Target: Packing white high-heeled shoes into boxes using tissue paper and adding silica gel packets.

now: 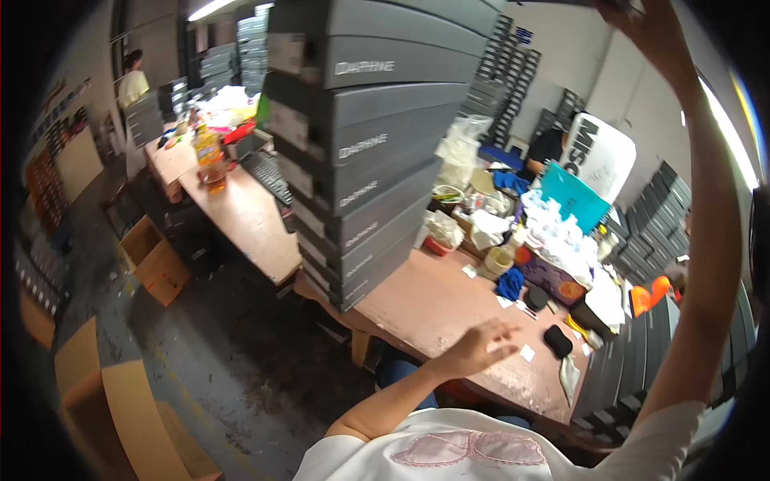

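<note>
My left hand [483, 349] hovers over the near part of the pinkish table [401, 309], its fingers apart and nothing in them. Close by on the tabletop are small white paper squares [527, 353], a black sponge-like pad [557, 341] and a round black lid-like piece [535, 299]. My right arm is raised high along the right side. The right hand [646, 28] is cut off by the top edge, so its fingers and anything in them are hidden. A tall stack of grey shoe boxes [377, 184] rises from the table's left end.
Bags, a jar [497, 260], a blue cloth [509, 284] and crumpled white paper [565, 240] crowd the table's far side. More grey boxes [622, 377] stand at the right. Open cartons [156, 260] sit on the floor at left. A co-worker [549, 148] sits behind the clutter.
</note>
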`<action>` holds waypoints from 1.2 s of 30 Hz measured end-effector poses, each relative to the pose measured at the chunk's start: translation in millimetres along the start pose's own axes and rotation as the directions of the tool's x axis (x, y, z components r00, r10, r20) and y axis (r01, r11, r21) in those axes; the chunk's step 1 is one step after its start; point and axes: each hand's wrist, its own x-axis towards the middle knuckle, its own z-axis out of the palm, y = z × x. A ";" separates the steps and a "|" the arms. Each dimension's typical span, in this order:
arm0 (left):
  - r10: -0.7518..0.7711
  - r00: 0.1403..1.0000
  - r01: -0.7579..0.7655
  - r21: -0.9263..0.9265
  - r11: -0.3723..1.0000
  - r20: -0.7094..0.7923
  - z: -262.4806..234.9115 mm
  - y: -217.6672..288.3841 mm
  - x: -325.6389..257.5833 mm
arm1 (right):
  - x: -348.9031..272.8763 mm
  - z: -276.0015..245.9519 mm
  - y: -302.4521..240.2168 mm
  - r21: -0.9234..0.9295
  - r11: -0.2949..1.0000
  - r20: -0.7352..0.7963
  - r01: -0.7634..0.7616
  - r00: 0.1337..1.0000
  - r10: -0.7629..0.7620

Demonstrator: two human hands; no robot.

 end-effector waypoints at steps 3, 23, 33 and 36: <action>0.049 0.973 -0.102 -0.229 0.968 -0.227 -7.6 -11.2 23.0 | -106.4 -66.4 29.7 -0.376 0.922 -0.137 0.089 0.979 -0.151; -0.828 0.560 0.487 -0.823 0.292 0.038 111.3 -171.0 -26.8 | -600.5 -109.7 -247.7 -0.248 -0.644 0.749 -0.724 -0.565 0.346; -0.581 0.783 0.391 -0.552 0.736 -0.220 45.8 -129.5 4.9 | -504.2 -93.0 -209.3 0.328 -0.945 0.816 0.010 -0.508 0.278; -0.431 0.902 0.382 -0.435 0.815 -0.016 -16.9 -108.0 15.8 | -461.6 -36.6 -251.4 -0.075 -0.828 0.845 -0.556 -0.476 0.243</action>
